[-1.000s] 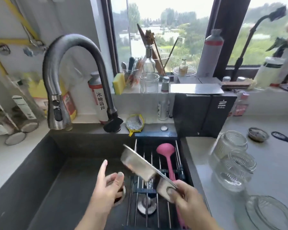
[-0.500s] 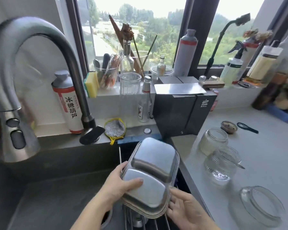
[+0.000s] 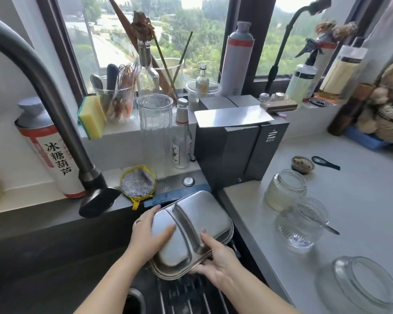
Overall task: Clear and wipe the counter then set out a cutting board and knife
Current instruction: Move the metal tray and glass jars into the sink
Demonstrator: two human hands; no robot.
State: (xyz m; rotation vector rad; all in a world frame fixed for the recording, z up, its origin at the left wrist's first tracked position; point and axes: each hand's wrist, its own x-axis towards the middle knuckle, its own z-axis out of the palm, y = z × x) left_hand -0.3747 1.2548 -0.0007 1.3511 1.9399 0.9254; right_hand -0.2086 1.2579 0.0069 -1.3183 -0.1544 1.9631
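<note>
An upside-down stainless steel divided tray [image 3: 197, 218] hangs over the drying rack [image 3: 191, 298] at the right side of the dark sink [image 3: 43, 257]. My left hand [image 3: 145, 236] grips its left edge, thumb lying across the top. At the near edge my right hand [image 3: 216, 261] holds it with the thumb on top and the fingers underneath. A cleaver [image 3: 234, 116] with a wooden handle lies flat on the black appliance [image 3: 232, 152] behind the sink. I see no cutting board.
The grey counter [image 3: 361, 211] on the right carries two glass jars [image 3: 285, 189] [image 3: 302, 225], one with a spoon in it, a glass bowl [image 3: 368, 288], a small tin and a black opener. The faucet [image 3: 55, 105] arches at left. A scrubber [image 3: 137, 184] and sponge [image 3: 92, 116] sit behind the sink.
The tray has turned from edge-on to bottom-up, and my left hand has taken hold of it. Both hands have carried it a little toward the back of the rack.
</note>
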